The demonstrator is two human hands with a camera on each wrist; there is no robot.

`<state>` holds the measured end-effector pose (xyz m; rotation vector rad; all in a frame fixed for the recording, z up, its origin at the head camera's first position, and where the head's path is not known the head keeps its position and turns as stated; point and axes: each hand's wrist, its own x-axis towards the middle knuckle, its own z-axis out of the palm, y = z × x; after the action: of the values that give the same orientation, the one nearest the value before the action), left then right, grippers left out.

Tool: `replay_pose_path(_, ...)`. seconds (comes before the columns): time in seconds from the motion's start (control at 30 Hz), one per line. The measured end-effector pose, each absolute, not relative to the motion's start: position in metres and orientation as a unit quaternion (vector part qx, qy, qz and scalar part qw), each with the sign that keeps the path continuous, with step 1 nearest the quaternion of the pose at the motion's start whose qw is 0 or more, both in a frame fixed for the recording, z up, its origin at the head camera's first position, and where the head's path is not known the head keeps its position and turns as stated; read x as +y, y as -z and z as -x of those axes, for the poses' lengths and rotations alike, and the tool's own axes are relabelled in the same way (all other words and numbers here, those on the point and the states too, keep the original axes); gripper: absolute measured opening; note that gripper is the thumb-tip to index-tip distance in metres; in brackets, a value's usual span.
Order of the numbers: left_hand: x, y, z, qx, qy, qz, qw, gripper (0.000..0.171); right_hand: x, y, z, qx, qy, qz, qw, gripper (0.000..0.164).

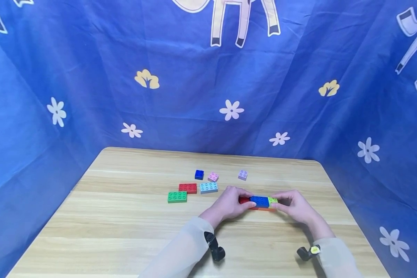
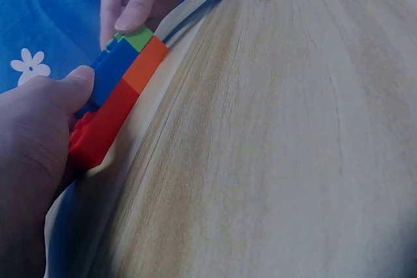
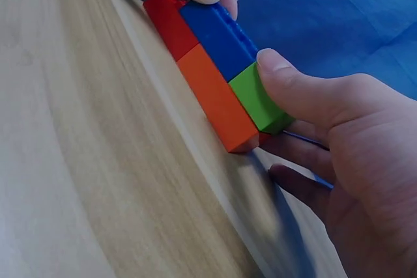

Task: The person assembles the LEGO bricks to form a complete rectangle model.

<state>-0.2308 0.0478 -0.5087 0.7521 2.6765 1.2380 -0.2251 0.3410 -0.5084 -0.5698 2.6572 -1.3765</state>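
A two-layer stack of toy building bricks sits on the right part of the table. Its lower layer shows a red brick [image 2: 111, 131] and an orange brick [image 3: 214, 96] end to end. On top are a blue brick [image 1: 259, 201] and a lime green brick [image 3: 259, 100], side by side, while the red brick's outer studs stay uncovered. My left hand [image 1: 233, 202] pinches the blue brick near its left end, thumb on the near side. With thumb and fingers, my right hand [image 1: 295, 206] grips the green brick at the right end. Its far-side fingers are partly hidden.
Left of the stack lie a green brick [image 1: 177, 197], a red brick [image 1: 188, 188] and a light blue brick [image 1: 209, 188]. Farther back are small dark blue [image 1: 199, 175], pink [image 1: 213, 177] and lilac [image 1: 243, 175] bricks. A blue patterned curtain [image 1: 194, 96] surrounds the wooden table [image 1: 107, 224].
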Motion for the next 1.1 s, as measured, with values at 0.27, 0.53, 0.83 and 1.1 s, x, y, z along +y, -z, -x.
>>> replay_pose_path(0.27,0.0490,0.5093,0.2307,0.877,-0.411,-0.246,0.050,0.039,0.3401,0.5084,0.2225,0.878,0.440,0.182,0.039,0.029)
replay_pose_path(0.53,0.0469,0.5097,0.2306,0.875,-0.414,-0.245,0.052,0.039,0.3385,0.5121,0.2240,0.873,0.449,0.186,0.029,0.029)
replay_pose_path(0.83,0.0494,0.5078,0.2291,0.876,-0.415,-0.240,0.055,0.040,0.3427,0.5162,0.2244,0.870,0.455,0.190,0.018,0.028)
replay_pose_path(1.1,0.0470,0.5049,0.2299,0.879,-0.385,-0.278,0.043,0.038,0.3390,0.5154,0.2222,0.876,0.448,0.177,0.028,0.031)
